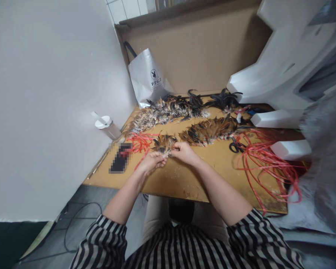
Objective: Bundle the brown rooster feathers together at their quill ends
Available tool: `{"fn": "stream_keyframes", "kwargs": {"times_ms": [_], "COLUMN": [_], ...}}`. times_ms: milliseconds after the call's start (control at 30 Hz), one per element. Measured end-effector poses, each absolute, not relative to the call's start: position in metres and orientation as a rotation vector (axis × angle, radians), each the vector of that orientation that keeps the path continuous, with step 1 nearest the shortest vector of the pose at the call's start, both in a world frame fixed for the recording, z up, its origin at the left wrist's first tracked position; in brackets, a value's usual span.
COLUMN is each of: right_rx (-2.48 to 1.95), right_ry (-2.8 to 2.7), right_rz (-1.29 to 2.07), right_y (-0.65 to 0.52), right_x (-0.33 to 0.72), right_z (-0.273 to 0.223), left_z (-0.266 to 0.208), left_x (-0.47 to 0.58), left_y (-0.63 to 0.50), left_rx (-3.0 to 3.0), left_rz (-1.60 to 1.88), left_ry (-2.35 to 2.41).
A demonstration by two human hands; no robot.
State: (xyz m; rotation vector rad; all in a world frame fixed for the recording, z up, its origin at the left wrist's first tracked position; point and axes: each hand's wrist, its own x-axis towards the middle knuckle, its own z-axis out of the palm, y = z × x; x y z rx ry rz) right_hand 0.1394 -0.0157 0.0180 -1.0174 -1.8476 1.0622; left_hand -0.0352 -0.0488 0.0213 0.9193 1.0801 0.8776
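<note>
Near the front of the wooden table (182,179), a small bunch of brown and black feathers (164,142) is held at its pale base. My left hand (153,163) pinches that base from the left, fingers closed. From the right, my right hand (183,153) is closed on the same bunch, its fingertips close to the left ones. Just behind my right hand lies a long row of brown feathers (210,130). Farther back stretches a heap of speckled and dark feathers (168,110). Red plastic strips (141,142) lie behind my left hand.
A silver bag (145,76) and a lidded cup (108,127) stand at the back left. Left of my hands lies a pixelated dark object (120,158). Black-handled scissors (235,146) and tangled red strips (264,164) lie at right, beside white foam pieces (280,118).
</note>
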Motion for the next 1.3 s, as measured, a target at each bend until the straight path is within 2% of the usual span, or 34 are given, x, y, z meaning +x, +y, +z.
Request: {"fn": "stream_keyframes", "kwargs": {"times_ms": [100,200,400,533,633,733,933,1133,1300], "right_rx": [-1.019,-0.966,-0.827,-0.724,-0.647,-0.604,-0.785,-0.845,-0.646], "right_ry": [-1.893,-2.005,-2.299,-2.373,-2.359,-2.313,-2.042,-2.038,-2.064], "right_rz": [1.068,0.804,0.221,0.107,0.204,0.444,1.03,1.058,1.072], "right_y": [-0.014,-0.018,-0.036,-0.042,-0.04,-0.035,-0.024,-0.024,-0.023], "right_x": [0.14,0.14,0.137,0.137,0.138,0.141,0.144,0.143,0.144], "right_z": [0.015,0.017,0.032,0.04,0.043,0.04,0.028,0.025,0.031], "left_z": [0.021,0.024,0.042,0.055,0.063,0.068,0.069,0.063,0.057], "left_x": [-0.036,-0.037,-0.03,-0.027,-0.029,-0.033,-0.035,-0.032,-0.03], "left_y": [-0.045,-0.042,-0.045,-0.047,-0.048,-0.049,-0.056,-0.061,-0.063], "left_rx": [0.913,1.057,1.405,1.552,1.641,1.641,1.587,1.659,1.683], "left_rz": [0.934,0.884,0.491,0.285,0.17,0.105,0.312,0.326,0.233], "left_ry": [1.132,1.243,1.402,1.367,1.243,1.142,1.12,1.144,1.087]}}
